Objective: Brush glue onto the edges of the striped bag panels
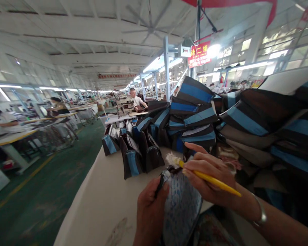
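Observation:
My right hand (213, 174) is closed around a brush with a yellow handle (215, 181). Its whitish, clumped tip (173, 159) is just above the top edge of a mottled grey-blue fabric piece (181, 205). My left hand (154, 208) grips that piece by its dark upper edge, thumb in front. Whether the tip touches the edge I cannot tell. Beyond my hands, several dark fabric pieces with blue bands, one of them a folded piece (132, 157), stand on the pale table (102, 201).
A high pile of dark, blue-banded pieces (195, 116) rises behind and right of my hands. The table's left edge borders a green floor (46, 191). Across the aisle stand other worktables (23, 133) with people. Another person (137, 100) works at a table ahead.

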`<state>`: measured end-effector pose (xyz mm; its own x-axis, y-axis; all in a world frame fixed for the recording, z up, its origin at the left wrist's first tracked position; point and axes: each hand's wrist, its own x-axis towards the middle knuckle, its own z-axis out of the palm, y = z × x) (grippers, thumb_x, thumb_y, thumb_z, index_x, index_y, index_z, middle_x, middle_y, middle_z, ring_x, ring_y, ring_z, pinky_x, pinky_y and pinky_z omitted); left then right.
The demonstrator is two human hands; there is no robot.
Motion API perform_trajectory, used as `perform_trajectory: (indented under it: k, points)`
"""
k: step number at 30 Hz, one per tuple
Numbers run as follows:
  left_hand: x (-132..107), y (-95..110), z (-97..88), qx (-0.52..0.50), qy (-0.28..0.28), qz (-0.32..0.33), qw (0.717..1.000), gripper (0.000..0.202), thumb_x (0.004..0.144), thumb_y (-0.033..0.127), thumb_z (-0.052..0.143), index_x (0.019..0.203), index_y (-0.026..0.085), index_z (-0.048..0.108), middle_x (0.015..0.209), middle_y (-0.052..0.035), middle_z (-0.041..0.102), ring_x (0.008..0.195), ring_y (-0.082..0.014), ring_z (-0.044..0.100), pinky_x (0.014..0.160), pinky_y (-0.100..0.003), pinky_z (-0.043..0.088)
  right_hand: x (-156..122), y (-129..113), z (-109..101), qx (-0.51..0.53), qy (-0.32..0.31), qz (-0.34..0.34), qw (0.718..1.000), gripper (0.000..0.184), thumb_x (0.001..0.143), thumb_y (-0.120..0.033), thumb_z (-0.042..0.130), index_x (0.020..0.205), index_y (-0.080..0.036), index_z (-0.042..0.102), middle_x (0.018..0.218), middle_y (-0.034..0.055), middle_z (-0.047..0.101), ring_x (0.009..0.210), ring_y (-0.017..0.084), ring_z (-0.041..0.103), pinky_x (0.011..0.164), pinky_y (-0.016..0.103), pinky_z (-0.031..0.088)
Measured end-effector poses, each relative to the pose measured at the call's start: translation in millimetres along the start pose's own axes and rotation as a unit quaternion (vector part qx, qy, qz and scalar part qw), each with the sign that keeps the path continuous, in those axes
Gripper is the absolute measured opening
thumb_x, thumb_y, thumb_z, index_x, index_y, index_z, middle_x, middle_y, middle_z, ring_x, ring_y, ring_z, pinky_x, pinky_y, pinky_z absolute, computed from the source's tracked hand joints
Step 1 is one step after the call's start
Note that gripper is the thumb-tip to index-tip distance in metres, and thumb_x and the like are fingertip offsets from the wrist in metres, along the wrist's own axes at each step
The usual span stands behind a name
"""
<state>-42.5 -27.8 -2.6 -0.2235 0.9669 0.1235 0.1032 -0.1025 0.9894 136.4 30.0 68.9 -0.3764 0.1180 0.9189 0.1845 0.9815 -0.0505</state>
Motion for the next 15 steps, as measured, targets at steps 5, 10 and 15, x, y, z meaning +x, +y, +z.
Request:
perform_trajectory:
  k: [5, 10, 15]
  points:
    - [-4, 0, -0.2, -0.046, -0.014, 0.006, 0.999, 0.034, 0.085, 0.044, 0.062, 0.108, 0.02, 0.069, 0.093, -0.0018, 0.069, 0.089, -0.0196, 0.061, 0.077, -0.026, 0.05, -5, -7, 2, 0.017, -0.053, -0.02, 0.998, 0.015, 0.087, -0.009, 0.056, 0.1, -0.016, 0.057, 0.071, -0.0002, 0.059, 0.057, 0.014, 0.055, 0.103, 0.053, 0.047]
    - [-5, -4, -0.3, -0.049, -0.009, 0.001, 0.999, 0.036, 0.084, 0.045, 0.063, 0.11, 0.02, 0.068, 0.098, -0.0024, 0.07, 0.091, -0.0208, 0.062, 0.079, -0.027, 0.051, -8, -13, 9, -0.009, -0.047, -0.023, 0.999, 0.012, 0.088, -0.008, 0.057, 0.099, -0.015, 0.056, 0.071, -0.0003, 0.057, 0.06, 0.013, 0.053, 0.106, 0.054, 0.044]
    - [-7, -13, -18.9, 0.013, 0.026, 0.029, 0.999, 0.037, 0.084, 0.047, 0.061, 0.108, 0.02, 0.068, 0.093, -0.0019, 0.07, 0.089, -0.0211, 0.063, 0.077, -0.026, 0.051, -13, -13, 8, -0.051, -0.074, -0.043, 0.995, 0.007, 0.091, -0.009, 0.057, 0.095, -0.015, 0.058, 0.069, -0.0003, 0.058, 0.059, 0.014, 0.055, 0.103, 0.05, 0.048]
